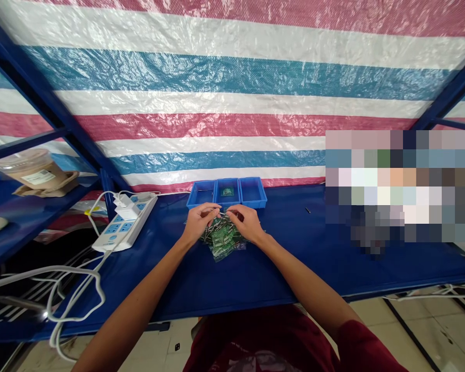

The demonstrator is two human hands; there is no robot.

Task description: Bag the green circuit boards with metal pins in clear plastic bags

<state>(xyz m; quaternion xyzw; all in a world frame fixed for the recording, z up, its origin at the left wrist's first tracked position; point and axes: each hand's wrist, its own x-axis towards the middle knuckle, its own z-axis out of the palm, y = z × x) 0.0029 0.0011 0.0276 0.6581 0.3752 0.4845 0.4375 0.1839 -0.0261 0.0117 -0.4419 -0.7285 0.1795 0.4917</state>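
Note:
My left hand (200, 222) and my right hand (248, 222) meet over a heap, their fingers pinched. A small thin metal piece (222, 213) shows between the two sets of fingertips; its exact kind is too small to tell. Below them lies the heap of slim metal pieces (217, 227), mixed with clear bags of green parts (222, 244). Just beyond my fingers stands a blue tray with three compartments (214, 193). A green item (228, 191) lies in its middle compartment.
A white power strip (129, 225) with plugged-in chargers and loose white cables (96, 279) lies left. A lidded drink cup (39, 170) stands on the left shelf. One small dark piece (307, 210) rests on the blue table (287, 258). The right background is pixelated.

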